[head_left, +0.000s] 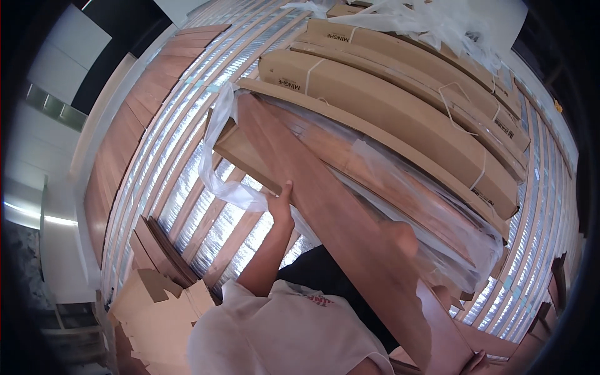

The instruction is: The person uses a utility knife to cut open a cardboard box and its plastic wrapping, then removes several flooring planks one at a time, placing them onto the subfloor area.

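- Across the middle of the battened floor, aslant from the open carton's left end towards my body, lies the long plank (331,194), brown face up.
- My left hand (281,203) grasps its left edge, thumb along the rim; I judge this keeps such a long piece from tipping or twisting.
- My right hand (479,362) shows only as a few fingers by the plank's near right corner; I cannot tell whether they are clenched on it or merely resting. A spread this wide would share the weight between both ends.
- Beside the plank, the open carton (244,153) has its cardboard spread apart and holds more boards (331,148), with clear film (212,150) trailing off its left end; the wrap probably guards their faces from scratches.
- Towards the floor's far edge, closed cartons (375,94) lie side by side, bound with pale straps; their contents are hidden from me. Crumpled plastic (450,22) is heaped over the farthest ones.
- Along the floor's left edge, joined boards (147,97) cover the battens (234,237), whose gaps show silver foil (200,231).
- Near the floor's near left corner, a small stack of planks (162,250) sits beside torn cardboard (156,319), perhaps put there to be within my reach.
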`<control>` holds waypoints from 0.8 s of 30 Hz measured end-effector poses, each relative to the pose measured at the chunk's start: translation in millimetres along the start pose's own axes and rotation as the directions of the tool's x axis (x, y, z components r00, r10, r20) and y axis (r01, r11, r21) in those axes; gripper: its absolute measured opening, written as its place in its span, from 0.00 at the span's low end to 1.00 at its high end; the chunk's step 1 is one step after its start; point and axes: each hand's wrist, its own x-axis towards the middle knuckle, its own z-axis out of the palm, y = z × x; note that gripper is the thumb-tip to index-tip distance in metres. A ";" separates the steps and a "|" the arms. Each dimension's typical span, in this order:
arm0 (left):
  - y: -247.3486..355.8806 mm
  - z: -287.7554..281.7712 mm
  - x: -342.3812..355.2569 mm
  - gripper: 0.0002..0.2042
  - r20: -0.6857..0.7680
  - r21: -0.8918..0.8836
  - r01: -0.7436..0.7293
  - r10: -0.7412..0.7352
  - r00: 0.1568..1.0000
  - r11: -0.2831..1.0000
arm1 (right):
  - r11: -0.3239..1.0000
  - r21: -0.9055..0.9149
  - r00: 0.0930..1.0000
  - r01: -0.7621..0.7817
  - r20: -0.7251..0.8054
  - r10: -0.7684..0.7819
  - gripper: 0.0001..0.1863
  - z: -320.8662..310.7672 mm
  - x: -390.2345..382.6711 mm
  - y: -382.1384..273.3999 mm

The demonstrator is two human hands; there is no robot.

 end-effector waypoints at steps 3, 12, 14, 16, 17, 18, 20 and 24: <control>-17.8 -8.7 0.4 0.26 0.372 -0.612 0.459 -0.278 0.886 0.643 | 0.997 0.069 0.998 0.032 -0.054 -0.028 0.23 13.9 5.7 -10.1; 50.5 16.4 -79.7 0.23 0.516 -0.581 0.567 -0.275 0.811 0.584 | 0.954 0.156 0.961 -0.257 0.149 0.234 0.27 112.7 -81.0 45.8; 66.9 26.5 -84.3 0.23 0.574 -0.543 0.587 -0.244 0.781 0.600 | 0.957 0.210 0.956 -0.199 0.256 0.142 0.26 153.4 -93.5 65.8; 84.7 81.0 -83.2 0.22 0.600 -0.469 0.613 -0.280 0.749 0.636 | 0.869 0.433 0.953 -0.238 0.278 0.122 0.21 145.1 -114.2 36.5; 85.1 122.9 -90.5 0.22 0.653 -0.393 0.655 -0.305 0.693 0.645 | 0.765 0.576 0.946 -0.288 0.297 0.132 0.20 133.2 -128.3 19.1; 77.9 119.5 -80.7 0.22 0.678 -0.375 0.624 -0.256 0.689 0.685 | 0.610 0.739 0.943 -0.286 0.331 0.041 0.18 133.2 -123.2 -6.1; 83.1 129.6 -59.5 0.23 0.802 -0.291 0.602 -0.153 0.577 0.743 | 0.315 0.909 0.945 -0.273 0.314 -0.087 0.18 126.9 -97.3 -65.2; 120.6 211.2 -50.9 0.29 0.924 -0.149 0.581 -0.096 0.370 0.800 | 0.519 0.814 0.922 -0.260 0.368 -0.116 0.27 119.2 -85.3 -83.0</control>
